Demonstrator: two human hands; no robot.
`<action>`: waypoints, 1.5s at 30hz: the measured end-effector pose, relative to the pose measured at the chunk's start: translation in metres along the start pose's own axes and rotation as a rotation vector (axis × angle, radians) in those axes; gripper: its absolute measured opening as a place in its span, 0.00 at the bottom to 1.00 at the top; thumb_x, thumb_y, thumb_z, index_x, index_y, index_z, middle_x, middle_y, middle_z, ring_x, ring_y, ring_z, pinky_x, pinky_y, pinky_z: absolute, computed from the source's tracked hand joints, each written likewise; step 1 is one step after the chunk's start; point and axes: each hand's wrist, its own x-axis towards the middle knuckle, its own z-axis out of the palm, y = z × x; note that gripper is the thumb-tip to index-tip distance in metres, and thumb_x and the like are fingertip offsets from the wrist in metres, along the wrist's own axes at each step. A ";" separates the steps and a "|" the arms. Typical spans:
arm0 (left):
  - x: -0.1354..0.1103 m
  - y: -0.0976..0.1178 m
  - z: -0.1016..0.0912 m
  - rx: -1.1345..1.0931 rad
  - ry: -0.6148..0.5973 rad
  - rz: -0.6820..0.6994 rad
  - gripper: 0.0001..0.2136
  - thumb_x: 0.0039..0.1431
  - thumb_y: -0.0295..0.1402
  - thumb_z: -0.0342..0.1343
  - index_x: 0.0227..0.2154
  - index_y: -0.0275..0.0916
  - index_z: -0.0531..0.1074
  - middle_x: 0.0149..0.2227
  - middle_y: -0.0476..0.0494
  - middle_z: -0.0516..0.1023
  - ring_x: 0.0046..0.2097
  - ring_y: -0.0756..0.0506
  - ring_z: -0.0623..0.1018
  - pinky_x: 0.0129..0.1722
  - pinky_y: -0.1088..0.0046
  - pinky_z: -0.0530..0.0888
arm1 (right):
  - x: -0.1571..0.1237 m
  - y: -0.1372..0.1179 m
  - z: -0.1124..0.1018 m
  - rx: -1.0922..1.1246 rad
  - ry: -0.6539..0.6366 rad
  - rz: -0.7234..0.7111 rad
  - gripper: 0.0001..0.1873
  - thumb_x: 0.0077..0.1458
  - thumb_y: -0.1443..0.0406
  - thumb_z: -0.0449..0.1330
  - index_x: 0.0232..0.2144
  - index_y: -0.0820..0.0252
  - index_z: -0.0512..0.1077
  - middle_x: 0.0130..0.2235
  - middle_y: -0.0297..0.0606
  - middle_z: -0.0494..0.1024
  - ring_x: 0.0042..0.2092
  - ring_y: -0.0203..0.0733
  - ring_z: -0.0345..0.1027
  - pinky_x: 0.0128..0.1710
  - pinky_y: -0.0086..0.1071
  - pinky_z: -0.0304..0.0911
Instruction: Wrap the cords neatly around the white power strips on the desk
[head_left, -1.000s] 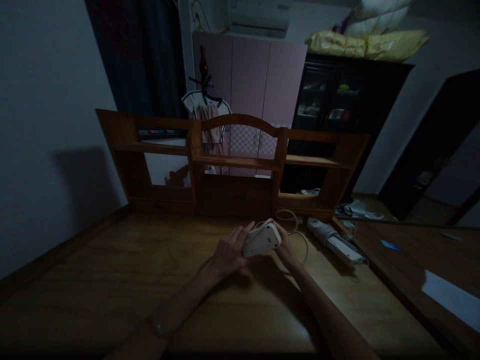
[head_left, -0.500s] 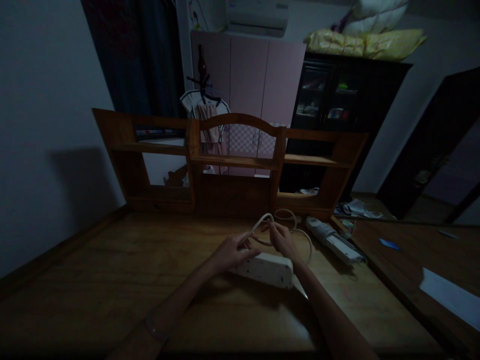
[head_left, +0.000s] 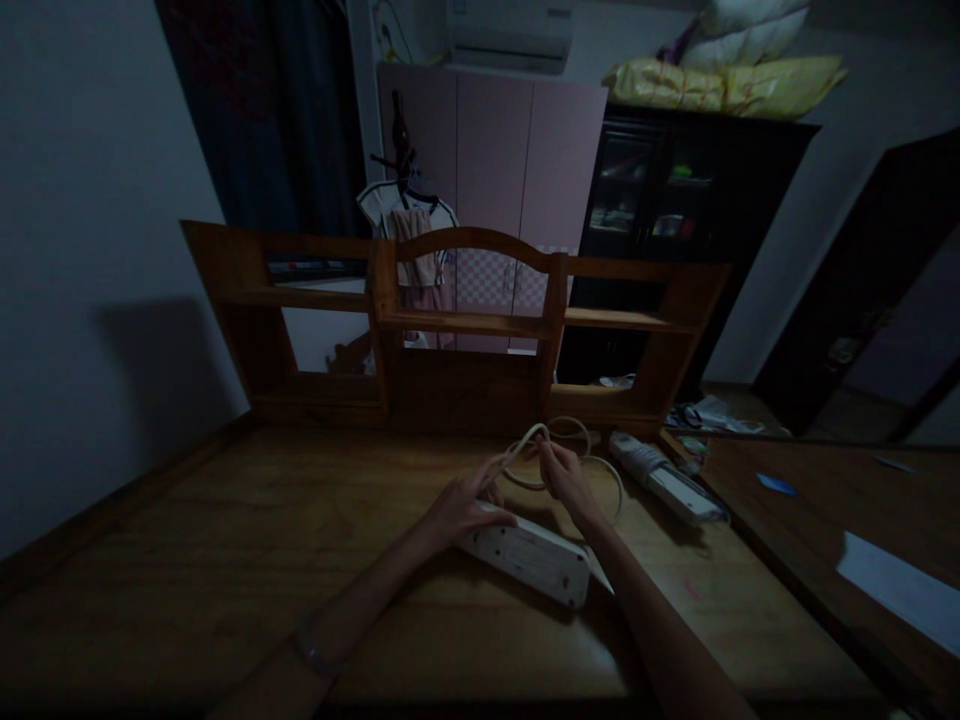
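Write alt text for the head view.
On a dim wooden desk, the left hand rests on a white power strip while the right hand lifts a loop of its white cord. A second power strip lies to the right.

One head-worn camera looks forward and down, close over the wooden desk.

The room was dim and underexposed, colours muted and corners falling to near black. Light came from the near right, throwing the shelf unit's soft shadow onto the left wall. Straight edges bowed toward the borders. Far furniture looked grainy; no glare showed on the desk.
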 end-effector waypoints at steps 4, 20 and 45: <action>-0.005 0.001 -0.003 0.284 0.012 0.224 0.60 0.30 0.50 0.69 0.64 0.52 0.35 0.57 0.36 0.63 0.42 0.43 0.75 0.39 0.66 0.72 | 0.000 0.001 -0.001 0.000 0.004 -0.003 0.25 0.57 0.45 0.51 0.27 0.61 0.68 0.18 0.26 0.54 0.18 0.31 0.46 0.15 0.24 0.42; -0.011 0.026 -0.001 0.492 -0.086 0.361 0.22 0.41 0.52 0.63 0.33 0.40 0.72 0.65 0.38 0.48 0.55 0.37 0.69 0.46 0.64 0.72 | -0.002 -0.005 0.001 -0.015 -0.041 -0.030 0.25 0.58 0.45 0.49 0.25 0.60 0.65 0.18 0.27 0.56 0.19 0.31 0.47 0.16 0.25 0.43; -0.010 0.025 0.003 -0.991 -0.313 -0.386 0.23 0.52 0.43 0.58 0.48 0.35 0.67 0.39 0.37 0.77 0.35 0.42 0.79 0.32 0.69 0.74 | -0.003 -0.016 -0.008 0.293 -0.121 0.016 0.11 0.51 0.61 0.58 0.37 0.58 0.72 0.30 0.34 0.69 0.28 0.36 0.59 0.26 0.26 0.57</action>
